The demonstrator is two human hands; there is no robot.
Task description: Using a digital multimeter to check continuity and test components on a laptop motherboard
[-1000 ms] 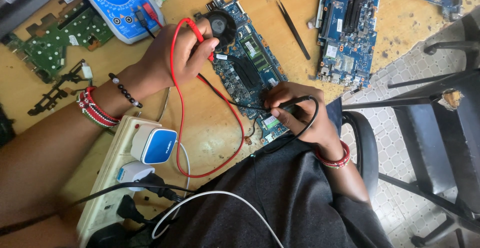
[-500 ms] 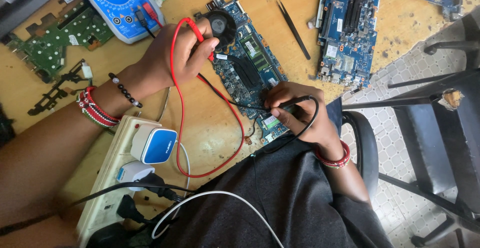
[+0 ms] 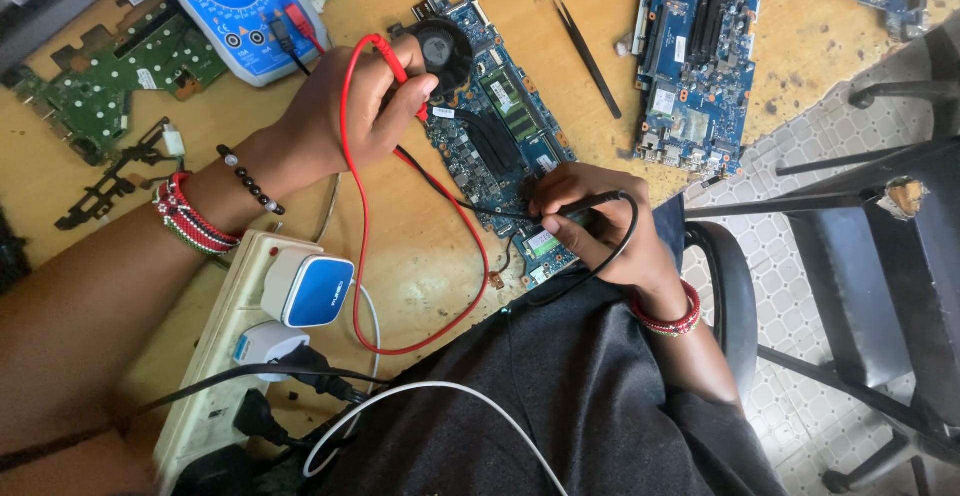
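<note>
the blue circuit board [image 3: 500,146] lies flat on the wooden worktop [image 3: 420,256], just in front of the person, its black fan [image 3: 445,48] at the far end. the left hand [image 3: 360,106] has its grip clamped on the red probe [image 3: 395,61] near the fan, and the right hand [image 3: 600,226] has its grip pinched around the black probe [image 3: 575,206], tip down at the board's near edge. the parts there sit close together, so a small slip of either tip could bridge two neighbouring contacts. the red lead [image 3: 420,331] loops loosely across the worktop and over the board; if an arm catches it, it may tug the probe off its spot. the white power strip [image 3: 225,356] with its plugs lies just beside the left forearm, and the blue multimeter [image 3: 240,6] sits well beyond.
</note>
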